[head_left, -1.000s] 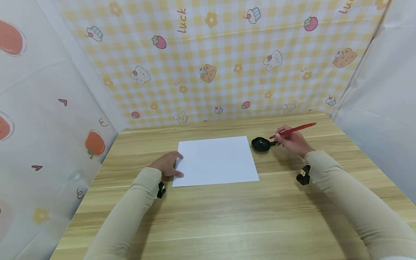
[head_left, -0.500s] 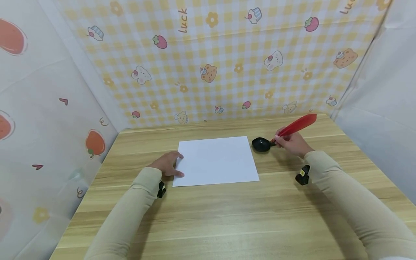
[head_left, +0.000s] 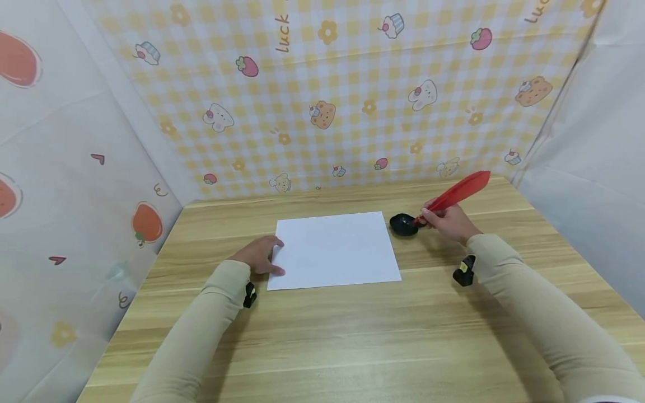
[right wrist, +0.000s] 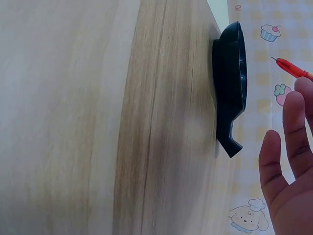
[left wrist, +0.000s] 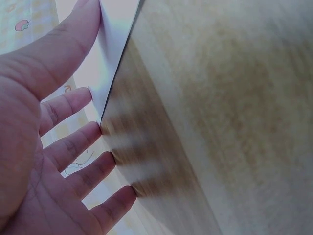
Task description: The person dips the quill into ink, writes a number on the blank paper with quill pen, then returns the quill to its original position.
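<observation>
A white sheet of paper lies on the table, its left edge under my left hand. The left thumb and spread fingertips rest at that edge. My right hand pinches a red feather pen, its plume pointing up and to the right. The pen's thin tip shows in the right wrist view, held above a small black dish with a short handle. That dish sits beside the paper's right edge, and the hand partly covers its handle in the head view.
The wood-grain table runs back to a yellow checked cloth. White cloth walls stand on the left and right. Each wrist carries a small black camera.
The right hand has turned the feather pen so its flat red plume faces the camera, and its lower end has moved left and down over the black dish. The left hand stays put.
</observation>
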Tool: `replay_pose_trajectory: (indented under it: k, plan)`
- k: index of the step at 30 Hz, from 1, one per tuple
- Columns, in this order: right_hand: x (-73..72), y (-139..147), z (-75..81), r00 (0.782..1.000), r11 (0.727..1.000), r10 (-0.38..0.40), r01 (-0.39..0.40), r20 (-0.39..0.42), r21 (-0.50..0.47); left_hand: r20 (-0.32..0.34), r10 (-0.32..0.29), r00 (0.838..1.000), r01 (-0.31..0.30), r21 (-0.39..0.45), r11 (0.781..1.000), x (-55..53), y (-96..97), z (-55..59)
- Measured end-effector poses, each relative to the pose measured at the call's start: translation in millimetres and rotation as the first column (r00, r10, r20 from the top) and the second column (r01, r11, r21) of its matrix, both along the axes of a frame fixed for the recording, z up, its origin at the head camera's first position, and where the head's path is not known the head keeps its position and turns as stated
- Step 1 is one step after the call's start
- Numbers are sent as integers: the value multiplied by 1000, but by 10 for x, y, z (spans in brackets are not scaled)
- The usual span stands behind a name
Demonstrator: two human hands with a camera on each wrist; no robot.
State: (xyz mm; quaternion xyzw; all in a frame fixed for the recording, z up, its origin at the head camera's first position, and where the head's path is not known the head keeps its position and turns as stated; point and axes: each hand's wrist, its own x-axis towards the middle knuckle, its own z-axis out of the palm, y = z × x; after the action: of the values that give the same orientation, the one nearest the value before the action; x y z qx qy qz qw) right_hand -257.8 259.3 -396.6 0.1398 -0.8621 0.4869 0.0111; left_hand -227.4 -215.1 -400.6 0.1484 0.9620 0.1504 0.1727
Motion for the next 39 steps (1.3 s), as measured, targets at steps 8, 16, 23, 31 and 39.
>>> replay_pose_trajectory:
  k: [8, 16, 23, 31, 39]
  plan:
    - [-22, -53, 13, 1000, 1000, -13, 12, 27, 15, 0, -1, 1000, 1, -3, 1000, -9, -9, -8]
    - [-73, -92, -20, 1000, 1000, 2, -2, 13, -26, -4, 3, 1000, -3, -5, 1000, -19, -13, -22]
    - [-75, -136, 16, 995, 999, 14, -10, 98, -34, 3, 13, 1000, -13, 2, 1000, -34, -30, -60]
    - [-113, -158, 38, 980, 1000, 16, -18, 198, 7, 10, 20, 1000, -20, 4, 1000, -26, -25, -50]
    - [-159, -141, 69, 953, 999, 22, -29, 301, 18, 7, 16, 1000, -16, 8, 1000, -12, -17, -31]
